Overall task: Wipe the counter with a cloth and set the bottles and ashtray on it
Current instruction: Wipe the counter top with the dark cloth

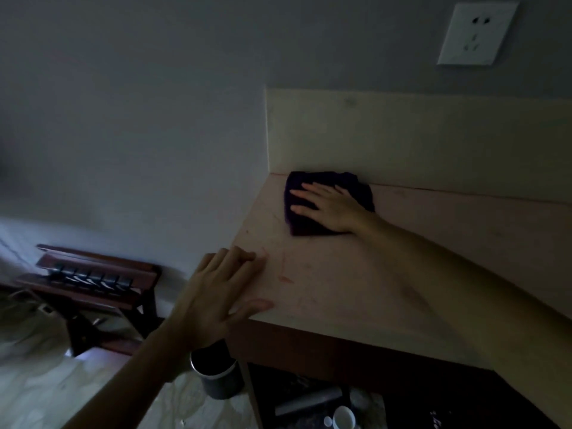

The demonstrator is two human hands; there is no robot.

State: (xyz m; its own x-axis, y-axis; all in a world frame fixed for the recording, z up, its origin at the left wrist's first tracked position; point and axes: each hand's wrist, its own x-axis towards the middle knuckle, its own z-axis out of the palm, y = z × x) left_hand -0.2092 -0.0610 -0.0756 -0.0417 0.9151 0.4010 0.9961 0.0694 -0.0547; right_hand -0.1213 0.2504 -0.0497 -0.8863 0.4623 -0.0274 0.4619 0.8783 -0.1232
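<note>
A dark purple cloth (312, 226) lies folded on the pale counter (356, 274), in its far left corner against the backsplash. My right hand (328, 205) presses flat on the cloth, fingers spread and pointing left. My left hand (216, 292) rests on the counter's front left corner, fingers apart, holding nothing. Faint reddish marks (283, 275) show on the counter between my hands. On a shelf under the counter lie a grey bottle-like item (309, 400) and a small white object (343, 418). I cannot pick out an ashtray.
A dark cylindrical bin (216, 379) stands on the floor below my left wrist. A wooden folding rack (93, 283) sits at the left by the wall. A white wall socket (478, 32) is above the backsplash (402, 137). The room is dim.
</note>
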